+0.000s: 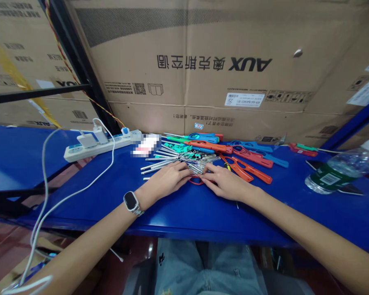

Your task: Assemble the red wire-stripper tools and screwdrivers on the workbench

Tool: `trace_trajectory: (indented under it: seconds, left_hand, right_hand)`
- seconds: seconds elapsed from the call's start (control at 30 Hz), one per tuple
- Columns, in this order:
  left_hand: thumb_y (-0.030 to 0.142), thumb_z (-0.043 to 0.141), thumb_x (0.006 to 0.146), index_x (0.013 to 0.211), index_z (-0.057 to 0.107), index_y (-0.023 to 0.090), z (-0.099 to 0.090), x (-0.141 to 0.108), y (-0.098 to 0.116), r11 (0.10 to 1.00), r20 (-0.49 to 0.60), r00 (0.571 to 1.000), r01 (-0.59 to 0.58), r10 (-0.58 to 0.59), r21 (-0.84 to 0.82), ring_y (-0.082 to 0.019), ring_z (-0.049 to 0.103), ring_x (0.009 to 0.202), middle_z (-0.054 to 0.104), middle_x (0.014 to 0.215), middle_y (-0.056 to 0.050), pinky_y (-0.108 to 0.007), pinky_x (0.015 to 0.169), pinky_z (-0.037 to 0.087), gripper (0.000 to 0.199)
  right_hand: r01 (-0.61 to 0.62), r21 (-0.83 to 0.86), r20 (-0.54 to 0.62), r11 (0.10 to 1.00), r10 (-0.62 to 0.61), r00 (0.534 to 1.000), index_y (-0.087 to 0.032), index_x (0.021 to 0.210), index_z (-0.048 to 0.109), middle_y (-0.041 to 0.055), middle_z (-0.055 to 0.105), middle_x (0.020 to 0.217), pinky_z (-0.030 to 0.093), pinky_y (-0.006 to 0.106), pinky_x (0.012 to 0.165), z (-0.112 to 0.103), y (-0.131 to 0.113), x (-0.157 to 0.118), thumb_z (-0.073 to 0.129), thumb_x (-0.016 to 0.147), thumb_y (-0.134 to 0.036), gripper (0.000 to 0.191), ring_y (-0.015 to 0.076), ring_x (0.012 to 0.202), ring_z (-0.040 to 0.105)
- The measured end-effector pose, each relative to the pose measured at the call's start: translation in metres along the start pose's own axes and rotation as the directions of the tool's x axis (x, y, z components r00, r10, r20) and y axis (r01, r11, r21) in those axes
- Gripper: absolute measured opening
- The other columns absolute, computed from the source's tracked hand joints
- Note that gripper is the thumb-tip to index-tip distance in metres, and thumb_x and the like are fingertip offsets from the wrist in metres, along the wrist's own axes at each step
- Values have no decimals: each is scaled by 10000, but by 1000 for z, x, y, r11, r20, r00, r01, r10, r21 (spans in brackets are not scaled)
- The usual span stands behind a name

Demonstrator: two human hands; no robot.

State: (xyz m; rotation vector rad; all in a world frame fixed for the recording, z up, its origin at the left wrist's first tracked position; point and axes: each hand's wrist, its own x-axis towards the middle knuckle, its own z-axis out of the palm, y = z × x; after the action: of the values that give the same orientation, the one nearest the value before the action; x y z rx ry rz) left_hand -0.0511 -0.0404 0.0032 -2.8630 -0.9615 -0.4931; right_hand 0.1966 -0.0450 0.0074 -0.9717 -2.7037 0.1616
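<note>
My left hand [169, 179], with a watch [130, 201] on its wrist, is closed on one side of a thin red loop [197, 182]. Facing it, my right hand [223, 180] pinches the loop's other side with thumb and fingers. Just beyond my fingertips lies a pile of metal rods [158, 164] and small clear-handled pieces [199, 164]. Orange lighter-like plastic parts [242, 169], red ones [255, 157] and blue ones [275, 159] fan out behind and to the right. Green pieces [180, 148] lie in the middle of the pile.
A white power strip [104, 146] with plugs and a white cable [89, 187] lies at the left. At the right, a plastic bottle [332, 176] rests over a dark flat object. Cardboard [209, 37] stands behind the blue table [178, 215]; black shelf posts rise at left.
</note>
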Motion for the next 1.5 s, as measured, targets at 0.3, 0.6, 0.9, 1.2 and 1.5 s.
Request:
trace_trajectory:
  seconds: [0.3, 0.6, 0.9, 1.2, 1.5]
  left_hand:
    - [153, 535, 1002, 1002, 748, 173, 2, 35, 3, 999, 136, 990, 36, -31, -28, -193, 683, 800, 669, 960, -71, -303, 719, 528, 213]
    - [171, 500, 1029, 1020, 727, 124, 8, 27, 8, 1000, 54, 999, 0, 0, 7, -185, 648, 811, 648, 977, -92, -306, 732, 530, 232]
    - [150, 468, 1040, 972, 708, 121, 9, 24, 13, 996, 6, 999, -49, 49, 76, -171, 637, 828, 655, 961, -88, -292, 779, 532, 252]
    - [77, 481, 1002, 1114, 709, 134, 11, 13, 13, 973, 135, 986, -125, 99, 196, -231, 649, 1044, 662, 1144, -107, -374, 956, 519, 260]
    - [206, 495, 1031, 1268, 635, 166, 5, -14, -14, 991, -57, 998, -37, 30, -125, -231, 637, 1093, 633, 1214, -119, -387, 956, 539, 278]
  right_hand:
    - [-140, 156, 96, 978, 126, 987, -146, 763, 732, 38, 652, 769, 373, 264, 641, -13, 11, 29, 620, 924, -162, 197, 133, 669, 536]
    - [-145, 72, 163, 987, 132, 978, -149, 725, 715, 60, 716, 765, 385, 269, 648, -15, 11, 40, 646, 858, -88, 162, 151, 670, 578]
    - [-115, 39, 105, 993, 110, 988, -159, 832, 714, 83, 711, 928, 447, 286, 786, -10, 6, 32, 622, 898, -98, 128, 190, 861, 634]
    - [-21, -197, 178, 980, 57, 982, -128, 1046, 699, 144, 620, 1147, 469, 339, 695, -14, -16, 6, 478, 962, -146, 238, 185, 758, 606]
    - [-29, -188, 48, 982, 39, 998, -141, 1170, 693, 142, 593, 1172, 498, 414, 799, -3, -16, -10, 412, 1050, -355, 374, 189, 758, 583]
